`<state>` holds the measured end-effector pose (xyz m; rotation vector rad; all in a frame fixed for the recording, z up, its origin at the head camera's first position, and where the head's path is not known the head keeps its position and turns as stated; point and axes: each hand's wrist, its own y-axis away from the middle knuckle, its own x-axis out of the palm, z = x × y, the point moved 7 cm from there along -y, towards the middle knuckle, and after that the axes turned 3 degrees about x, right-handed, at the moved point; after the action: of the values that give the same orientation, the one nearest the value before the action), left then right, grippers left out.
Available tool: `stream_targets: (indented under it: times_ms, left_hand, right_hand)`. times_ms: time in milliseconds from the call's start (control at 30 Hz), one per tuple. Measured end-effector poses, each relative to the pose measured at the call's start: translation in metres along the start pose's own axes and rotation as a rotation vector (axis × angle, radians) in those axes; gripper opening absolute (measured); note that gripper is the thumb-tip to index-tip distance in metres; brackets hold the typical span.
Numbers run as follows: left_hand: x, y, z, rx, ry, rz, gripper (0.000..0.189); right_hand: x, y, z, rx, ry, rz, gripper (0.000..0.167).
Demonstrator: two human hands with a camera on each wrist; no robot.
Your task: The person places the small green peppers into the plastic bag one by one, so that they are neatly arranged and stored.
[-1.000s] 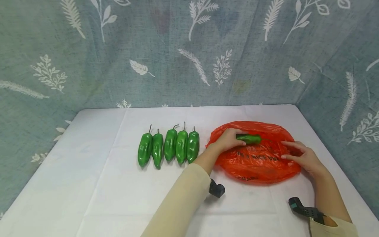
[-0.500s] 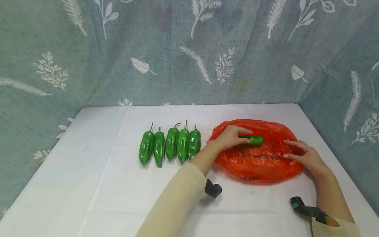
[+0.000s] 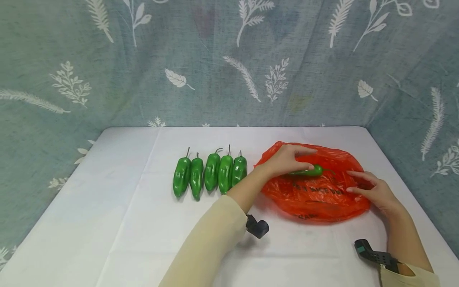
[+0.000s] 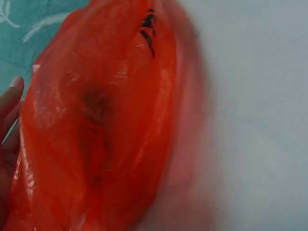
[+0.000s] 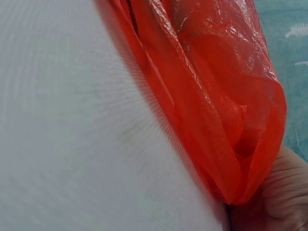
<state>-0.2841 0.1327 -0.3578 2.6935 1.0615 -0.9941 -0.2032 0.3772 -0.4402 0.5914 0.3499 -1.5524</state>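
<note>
A crinkled red plastic bag (image 3: 312, 203) with black print lies on the right of the table. On the bag, a green chili pepper (image 3: 315, 171) lies sideways, its stem pointing right. My left hand (image 3: 287, 161) is over the pepper's left end, thumb and fingers spread apart; whether the thumb touches the pepper is unclear. My right hand (image 3: 378, 194) rests at the bag's right side, thumb and forefinger apart on the plastic. In the left wrist view, the bag (image 4: 96, 144) hides most of the left hand (image 4: 9, 125). Only part of the right hand (image 5: 288, 192) shows beside the bag.
Several green chili peppers (image 3: 212, 173) stand in a row left of the bag, stems toward the back. White cloth (image 3: 143, 231) covers the table. A patterned curtain (image 3: 201, 103) closes off the back and sides. Both wrists carry a black camera mount (image 3: 256, 227).
My left hand's thumb and fingers have spread apart, and the pepper they held lies on the bag. The right hand keeps its place at the bag. The view has shifted slightly.
</note>
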Motion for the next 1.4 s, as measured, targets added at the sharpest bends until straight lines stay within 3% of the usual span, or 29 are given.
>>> stream_targets:
  times_ms: [367, 633, 1033, 1267, 1400]
  left_hand:
    - [-0.025, 0.011, -0.021, -0.018, 0.139, -0.081, 0.055]
    - [-0.044, 0.024, -0.029, 0.054, 0.211, -0.162, 0.058]
    - [-0.069, 0.051, -0.031, 0.107, 0.138, -0.278, 0.070]
    - [-0.080, 0.070, -0.027, 0.065, 0.124, -0.338, 0.077]
    - [-0.087, 0.082, -0.027, 0.059, 0.099, -0.403, 0.078]
  right_hand:
    - [0.001, 0.000, 0.000, 0.005, -0.003, 0.010, 0.062]
    - [0.002, 0.001, -0.001, 0.031, -0.001, 0.029, 0.066]
    - [0.003, 0.002, 0.000, 0.017, -0.010, 0.010, 0.063]
    - [0.003, 0.001, -0.001, 0.028, -0.018, 0.014, 0.064]
    - [0.004, 0.002, -0.002, 0.033, -0.019, 0.024, 0.064]
